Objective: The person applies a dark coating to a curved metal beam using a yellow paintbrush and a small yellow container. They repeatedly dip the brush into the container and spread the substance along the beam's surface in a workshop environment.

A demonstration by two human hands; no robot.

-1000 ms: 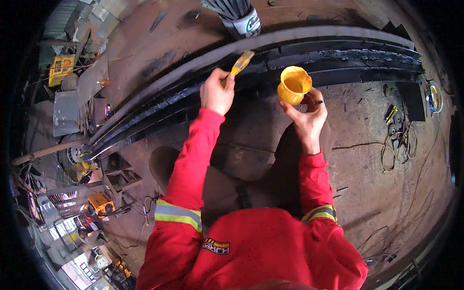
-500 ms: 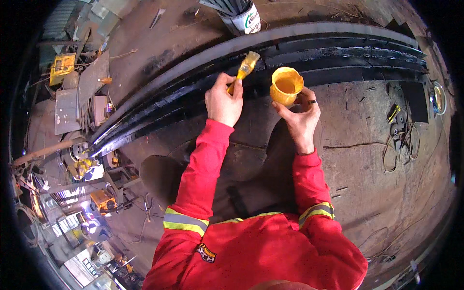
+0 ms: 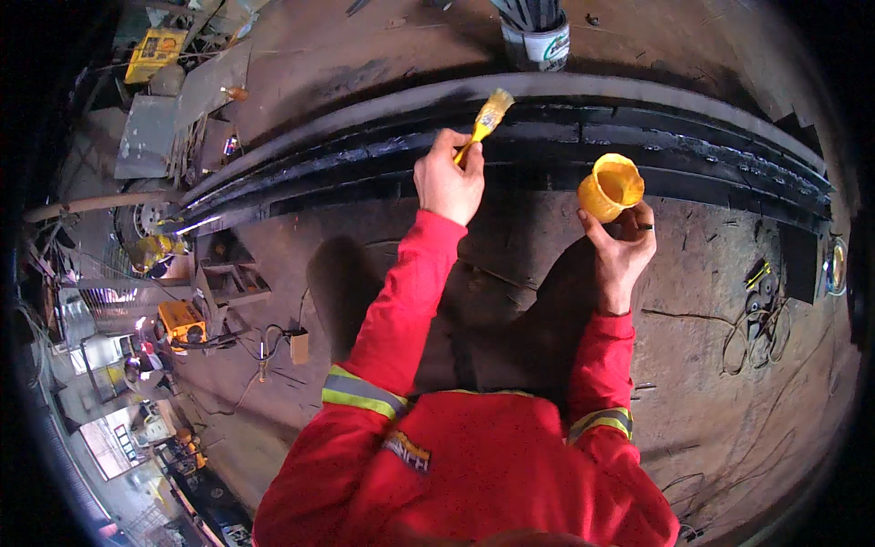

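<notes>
My left hand is closed round the yellow handle of a paintbrush. Its pale, stained bristles point up and away from me, over long black-coated metal bars. To the right, my right hand grips a yellow cup with a wavy rim, thumb on the near side and fingers partly hidden behind it. The cup leans a little to the right, and an orange-yellow inside shows. Brush and cup are apart. The bars run across in front of me, with wet-looking shiny patches on some of them.
Beyond the bars stands a white bucket of metal strips. A cable and a dark plate lie at right. An orange machine, a yellow case and scrap sheets are at left.
The view has shifted, and both hands appear farther right in it. The cup has moved away from the brush and tips slightly more to the right. Both grips are unchanged.
</notes>
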